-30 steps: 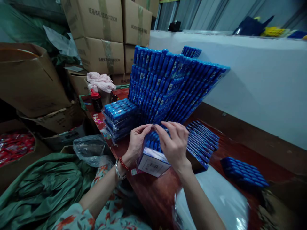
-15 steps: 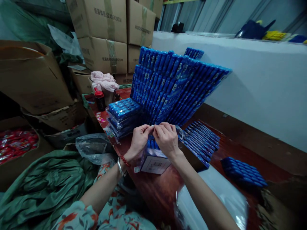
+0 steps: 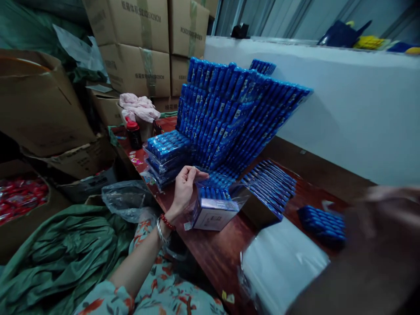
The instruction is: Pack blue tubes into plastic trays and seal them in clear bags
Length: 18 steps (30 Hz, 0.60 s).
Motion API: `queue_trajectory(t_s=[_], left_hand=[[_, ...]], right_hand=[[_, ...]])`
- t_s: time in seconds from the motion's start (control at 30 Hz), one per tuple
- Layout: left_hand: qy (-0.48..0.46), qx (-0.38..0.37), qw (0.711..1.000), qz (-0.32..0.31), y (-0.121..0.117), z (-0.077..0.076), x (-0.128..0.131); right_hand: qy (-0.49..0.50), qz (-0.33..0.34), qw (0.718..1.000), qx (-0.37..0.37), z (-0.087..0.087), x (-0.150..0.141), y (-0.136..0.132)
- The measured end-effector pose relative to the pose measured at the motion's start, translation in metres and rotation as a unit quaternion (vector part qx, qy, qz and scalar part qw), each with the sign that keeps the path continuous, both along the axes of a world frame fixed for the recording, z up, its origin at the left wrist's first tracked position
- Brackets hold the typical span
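Observation:
My left hand, thumb and fingers pressed together, pinches the edge of a clear plastic bag. Inside the bag stands a white and purple box holding blue-wrapped packets in a row. My right hand is off at the far right, smeared by motion, its fingers unreadable. Nearest to it is a flat blue bundle of packets on the table, partly hidden by the hand. A small pale strip shows by that bundle.
Tall blue stacks of packets rise at the back. Bagged blue packs and a dark bottle with a red cap stand left. A row of blue packs and white plastic sheets lie right. Cardboard cartons are piled behind.
My right hand has left the bag's opening and swung far right. The left hand stays at the bag, a little further left. The view has shifted slightly.

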State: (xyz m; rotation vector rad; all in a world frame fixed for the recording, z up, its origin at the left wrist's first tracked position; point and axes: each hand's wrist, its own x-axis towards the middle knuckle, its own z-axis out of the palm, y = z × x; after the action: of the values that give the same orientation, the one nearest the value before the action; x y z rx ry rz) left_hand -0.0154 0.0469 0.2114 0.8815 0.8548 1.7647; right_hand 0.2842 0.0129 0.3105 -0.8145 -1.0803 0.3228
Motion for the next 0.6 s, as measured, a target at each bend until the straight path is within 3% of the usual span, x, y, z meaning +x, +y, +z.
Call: queue_trajectory(t_s=[0.03,0.07,0.1,0.23,0.3,0.37,0.47,0.53,0.6], left_hand=[[0.002,0.003,1.0,0.002,0.001,0.0,0.001],[0.003,0.006,1.0,0.006,0.001,0.001,0.003],[0.003,0.009,1.0,0.009,0.001,0.002,0.004],[0.023,0.019,1.0,0.001,-0.009,0.002,0.007],[0.072,0.019,0.997,-0.023,-0.022,-0.002,0.01],[0.155,0.019,0.987,-0.049,-0.04,-0.012,0.014],[0.286,0.057,0.953,-0.084,-0.067,-0.033,0.02],[0.347,0.117,0.926,-0.092,-0.078,-0.048,0.022],[0.401,0.198,0.891,-0.083,-0.083,-0.063,0.024]], right_hand=[[-0.143,0.103,0.982,-0.07,-0.017,-0.018,-0.019],[-0.285,0.192,0.932,-0.119,-0.036,-0.039,-0.033],[-0.384,0.227,0.883,-0.146,-0.057,-0.062,-0.043],[-0.576,0.097,0.771,-0.255,-0.128,-0.129,-0.044],[-0.6,0.046,0.744,-0.29,-0.147,-0.14,-0.032],[-0.58,0.051,0.756,-0.3,-0.156,-0.141,-0.021],[-0.477,0.127,0.827,-0.27,-0.162,-0.132,-0.012],[-0.366,0.196,0.874,-0.252,-0.165,-0.123,-0.012],[-0.211,0.255,0.903,-0.273,-0.167,-0.113,-0.015]])
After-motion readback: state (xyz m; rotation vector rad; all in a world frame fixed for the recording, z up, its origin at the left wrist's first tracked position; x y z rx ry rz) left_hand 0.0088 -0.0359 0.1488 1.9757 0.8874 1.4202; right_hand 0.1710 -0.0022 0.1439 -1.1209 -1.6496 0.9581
